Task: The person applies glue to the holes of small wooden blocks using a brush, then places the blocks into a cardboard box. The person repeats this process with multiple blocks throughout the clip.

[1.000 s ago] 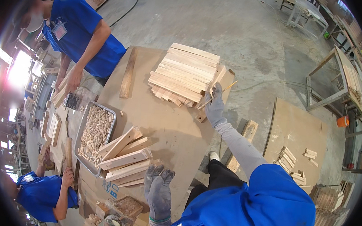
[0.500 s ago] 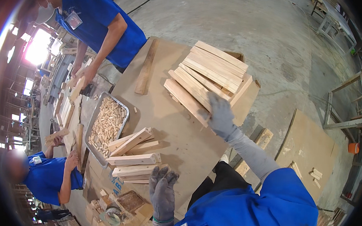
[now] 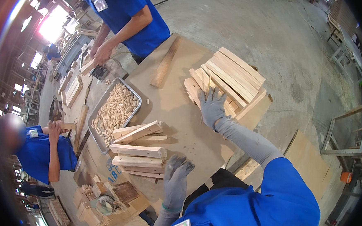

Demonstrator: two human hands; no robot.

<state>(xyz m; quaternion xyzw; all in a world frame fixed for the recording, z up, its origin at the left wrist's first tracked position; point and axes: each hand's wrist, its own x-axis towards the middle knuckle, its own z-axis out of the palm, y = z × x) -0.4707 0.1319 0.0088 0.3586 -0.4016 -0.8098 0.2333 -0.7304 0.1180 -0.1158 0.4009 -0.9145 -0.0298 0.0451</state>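
Note:
My right hand [image 3: 212, 108], in a grey glove, lies over the near edge of a stack of pale wooden strips [image 3: 235, 77], its fingers spread across them. A thin yellow stick [image 3: 209, 83] shows just beyond its fingertips; I cannot tell whether they touch it. My left hand [image 3: 176, 179], gloved too, hovers at the table's near edge with its fingers extended and nothing visible in it. Beside it lies a group of wooden bars [image 3: 138, 161], some with drilled holes in their ends. One bar [image 3: 137, 132] rests slantwise on others.
A metal tray [image 3: 136, 110] full of wooden dowels stands left of the bars. A dark-edged plank [image 3: 165, 64] lies on the cardboard-covered table [image 3: 169, 104]. Two co-workers in blue handle wood on the left. A wooden block fixture [image 3: 118, 196] sits low left.
My right hand has shifted along the stack toward its left end, fingers now more spread. My left hand stays by the bars. The whole view has swung slightly.

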